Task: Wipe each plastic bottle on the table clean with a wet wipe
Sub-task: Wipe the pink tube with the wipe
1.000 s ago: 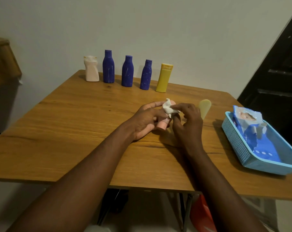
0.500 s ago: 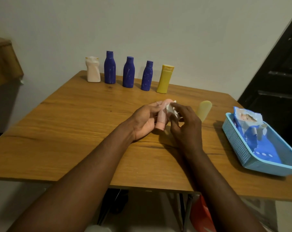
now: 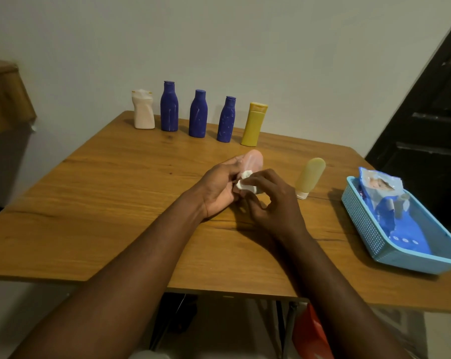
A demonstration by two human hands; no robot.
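L grip [image 3: 216, 190] is curling round the pink bottle [image 3: 254, 160], holding it tilted w/ its rounded end pointing away from the person, over the middle of the desk [image 3: 102, 193]. R grip [image 3: 276, 203] is pinching a bunched white wet wipe [image 3: 243, 183] btw thumb and fingertips, pressing it against the bottle's near side. Both grips are covering the bottle's lower half, so can't tell if it's touching the desk. Any label on it is hidden or too blurred to read.

Just to the R, apart from the R grip, a pale yellow bottle [image 3: 311, 174] is standing upside-down on its white cap, leaning.

Near the desk's R edge a blue basket [image 3: 364, 229] is sitting, its R side getting cut off by the frame. Inside, a wipes pack [image 3: 379, 186] is leaning upright. Its print is too blurred to read.

Along the far edge by the wall, well apart from both grips, 5 bottles are standing in a row, L to R: cream bottle [image 3: 142, 111], tall blue bottle [image 3: 169, 107], mid blue bottle [image 3: 198, 115], small blue bottle [image 3: 227, 120], yellow bottle [image 3: 254, 125]. The blue ones are showing pale scuffs, nothing legible.

A dark door [image 3: 426, 130] is filling the R side. Under the desk an orange obj [image 3: 312, 335] is peeking out, mostly hidden by the R forearm, so can't ID it.
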